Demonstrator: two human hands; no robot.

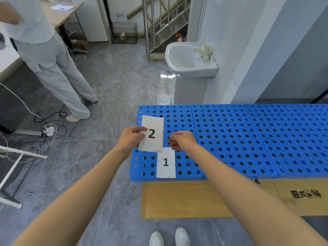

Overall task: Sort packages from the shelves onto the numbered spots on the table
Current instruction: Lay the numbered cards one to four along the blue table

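A white card printed "2" (pixel 152 134) is held above the left end of the blue perforated table (pixel 239 135). My left hand (pixel 132 137) pinches the card's left edge, thumb on its face. My right hand (pixel 182 140) hovers just right of the card with fingers curled, apart from it and holding nothing. A second white card printed "1" (pixel 166 163) lies flat on the table near its front left corner, partly overlapped at the top by the "2" card. No packages or shelves are in view.
Cardboard boxes (pixel 195 197) support the table from below. A white washbasin (pixel 190 59) stands behind it by the wall. Another person (pixel 53 55) stands at the left beside a desk (pixel 58 16). Cables and a power strip (pixel 48 130) lie on the grey floor.
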